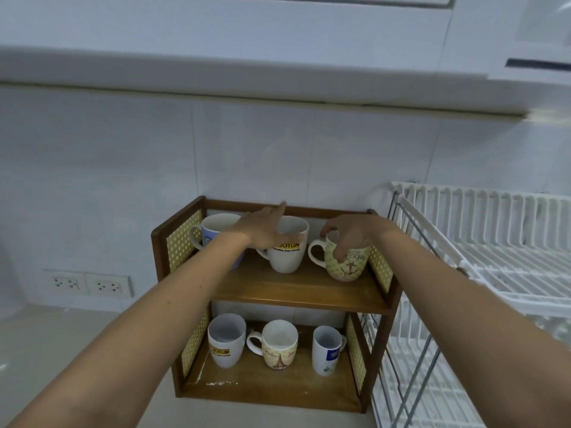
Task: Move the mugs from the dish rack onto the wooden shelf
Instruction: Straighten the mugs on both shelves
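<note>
A two-tier wooden shelf (296, 296) stands on the counter against the wall. Its top tier holds a blue-patterned mug (213, 231), a white mug with a yellow label (289, 257) and a green anchor mug (347, 265). My right hand (349, 234) grips the green anchor mug by its rim, the mug resting on the top board at the right. My left hand (262, 227) hovers flat and open over the white labelled mug, holding nothing. The bottom tier carries a white labelled mug (225, 341), a tower-print mug (278, 345) and a tall white mug (326, 350).
A white wire dish rack (482, 251) stands right of the shelf, with no mugs visible in it. Wall sockets (89, 284) sit low on the left wall. An overhead cabinet edge (278, 88) runs above. Pale counter (77, 341) stretches to the left.
</note>
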{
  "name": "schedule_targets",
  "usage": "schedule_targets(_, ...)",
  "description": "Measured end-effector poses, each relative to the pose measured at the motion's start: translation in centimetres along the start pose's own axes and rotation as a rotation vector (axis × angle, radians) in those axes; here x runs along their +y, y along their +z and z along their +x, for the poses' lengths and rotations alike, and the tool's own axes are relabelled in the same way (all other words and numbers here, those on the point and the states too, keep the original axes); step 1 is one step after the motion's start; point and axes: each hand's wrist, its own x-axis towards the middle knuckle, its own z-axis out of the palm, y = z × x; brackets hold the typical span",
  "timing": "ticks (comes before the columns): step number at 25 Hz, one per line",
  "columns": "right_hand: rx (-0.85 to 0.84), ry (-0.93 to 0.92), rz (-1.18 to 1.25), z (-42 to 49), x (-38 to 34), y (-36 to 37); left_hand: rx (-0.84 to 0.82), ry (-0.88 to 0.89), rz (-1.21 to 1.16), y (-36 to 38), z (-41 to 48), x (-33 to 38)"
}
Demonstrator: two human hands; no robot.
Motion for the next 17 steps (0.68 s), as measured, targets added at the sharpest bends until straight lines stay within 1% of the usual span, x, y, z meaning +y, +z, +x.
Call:
schedule_targets(2, 0.035, -0.022, 0.111, 0.0, -0.3, 0.2, 0.071, -0.043, -0.05, -1.5, -0.5, -2.1)
schedule_targets(3, 0.082, -0.047, 0.208, 0.0, -0.7, 0.3, 0.094, -0.092, -0.002, -2.2, -0.8, -3.5)
schedule_targets(5, 0.154, -0.109, 0.398, -0.1, -2.3, 0.5, 0.044, -0.199, 0.143, -2.7, -1.6, -6.1)
schedule_targets(6, 0.162, -0.131, 0.436, -0.1, -3.2, 0.6, -0.006, -0.242, 0.184, -2.5, -2.2, -6.9)
schedule_targets(7, 0.153, -0.144, 0.417, 0.0, -4.0, 0.6, -0.035, -0.262, 0.215, -2.1, -2.6, -7.5)
schedule_targets(8, 0.141, -0.14, 0.367, -0.1, -4.8, 0.8, -0.026, -0.257, 0.243, -1.7, -2.9, -7.8)
schedule_targets(9, 0.14, -0.116, 0.312, -0.2, -5.5, 1.0, 0.011, -0.242, 0.259, -1.2, -3.2, -7.8)
schedule_targets(10, 0.174, -0.077, 0.255, -0.5, -6.0, 1.3, 0.065, -0.22, 0.256, -0.8, -3.5, -7.6)
schedule_targets(11, 0.264, -0.043, 0.206, -1.1, -6.5, 1.8, 0.143, -0.18, 0.238, -0.2, -4.0, -7.3)
schedule_targets(12, 0.432, -0.036, 0.171, -2.0, -7.1, 2.8, 0.261, -0.12, 0.213, 0.8, -4.9, -6.9)
schedule_targets(13, 0.664, -0.066, 0.162, -3.0, -7.5, 4.6, 0.416, -0.031, 0.19, 2.2, -6.2, -6.4)
schedule_targets(14, 0.912, -0.146, 0.174, -4.2, -7.9, 7.0, 0.578, 0.108, 0.18, 4.2, -7.8, -6.1)
schedule_targets(15, 1.097, -0.27, 0.175, -5.6, -8.3, 9.8, 0.706, 0.283, 0.175, 6.6, -9.7, -5.7)
schedule_targets(16, 1.172, -0.425, 0.157, -7.0, -8.5, 12.8, 0.748, 0.482, 0.189, 8.9, -11.4, -5.6)
schedule_targets(17, 1.136, -0.567, 0.11, -7.8, -8.4, 16.0, 0.663, 0.651, 0.226, 11.2, -12.9, -6.1)
